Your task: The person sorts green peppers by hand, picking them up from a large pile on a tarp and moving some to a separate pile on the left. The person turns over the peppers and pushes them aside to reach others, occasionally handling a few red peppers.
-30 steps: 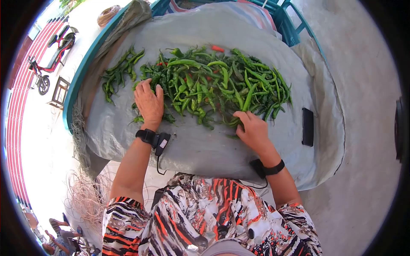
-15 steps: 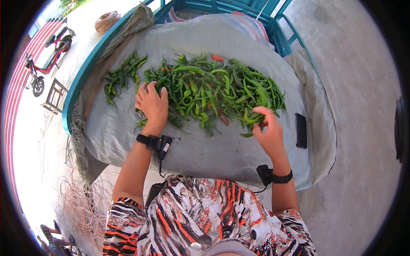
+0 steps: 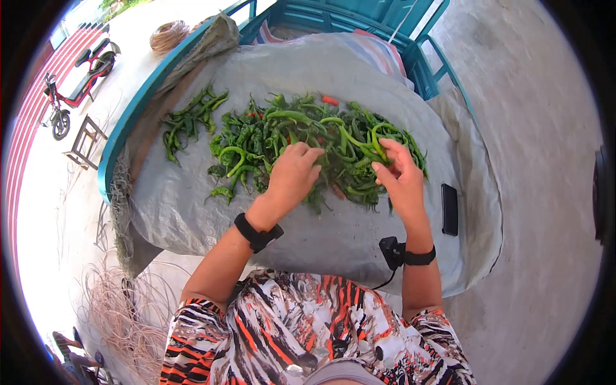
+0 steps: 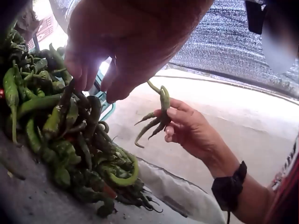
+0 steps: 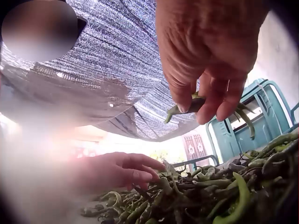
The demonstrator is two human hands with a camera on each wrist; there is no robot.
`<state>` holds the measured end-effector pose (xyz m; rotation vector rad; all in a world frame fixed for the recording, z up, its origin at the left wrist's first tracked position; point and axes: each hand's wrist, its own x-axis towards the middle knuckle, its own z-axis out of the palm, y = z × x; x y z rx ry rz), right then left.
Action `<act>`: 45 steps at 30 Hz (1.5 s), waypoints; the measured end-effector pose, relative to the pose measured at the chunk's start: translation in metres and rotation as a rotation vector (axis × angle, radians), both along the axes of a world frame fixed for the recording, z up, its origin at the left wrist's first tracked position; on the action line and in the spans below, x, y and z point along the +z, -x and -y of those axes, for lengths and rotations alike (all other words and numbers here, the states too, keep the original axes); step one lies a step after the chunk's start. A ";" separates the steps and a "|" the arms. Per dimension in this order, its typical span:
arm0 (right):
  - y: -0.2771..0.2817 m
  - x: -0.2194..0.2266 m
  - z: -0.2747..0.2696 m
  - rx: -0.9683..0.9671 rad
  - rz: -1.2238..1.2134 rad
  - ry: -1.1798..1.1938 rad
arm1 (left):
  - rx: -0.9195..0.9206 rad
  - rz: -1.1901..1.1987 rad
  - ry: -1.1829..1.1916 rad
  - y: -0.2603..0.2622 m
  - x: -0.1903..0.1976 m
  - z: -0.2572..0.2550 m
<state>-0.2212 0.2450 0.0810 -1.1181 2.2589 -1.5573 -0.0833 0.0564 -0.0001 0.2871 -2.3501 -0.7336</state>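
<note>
A heap of green chili peppers (image 3: 247, 138) with a few red ones among them lies on a grey sheet (image 3: 308, 240). My left hand (image 3: 293, 178) reaches over the middle of the heap, its fingertips at the peppers. A gap shows between thumb and fingers in the left wrist view, close above a dark pepper (image 4: 60, 114). Over the heap's right side, my right hand (image 3: 404, 183) pinches several green chili peppers (image 4: 163, 105) between thumb and fingers. Their tips hang out below that hand in the left wrist view.
A smaller group of chili peppers (image 3: 192, 119) lies left of the heap. On the right rests a black phone (image 3: 450, 210). The blue cart frame (image 3: 138, 106) borders the sheet. Beyond it stand a wooden stool (image 3: 85, 142) and a red scooter (image 3: 80, 90).
My left hand has moved right, from the heap's left end to its middle, uncovering bright green peppers there. My right hand has risen from the front edge to the right side, holding peppers.
</note>
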 end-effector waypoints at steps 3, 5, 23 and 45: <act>-0.002 0.007 0.000 0.016 0.058 0.040 | 0.002 0.044 0.054 0.002 -0.003 0.000; 0.001 0.008 -0.001 -0.002 0.014 0.056 | 0.012 0.059 0.071 0.003 -0.002 -0.001; 0.007 -0.003 -0.014 -0.170 -0.242 -0.422 | 0.084 0.018 0.102 -0.032 0.036 0.006; -0.014 -0.085 -0.028 -0.140 -0.652 -0.630 | -0.221 0.461 0.149 -0.013 -0.014 -0.031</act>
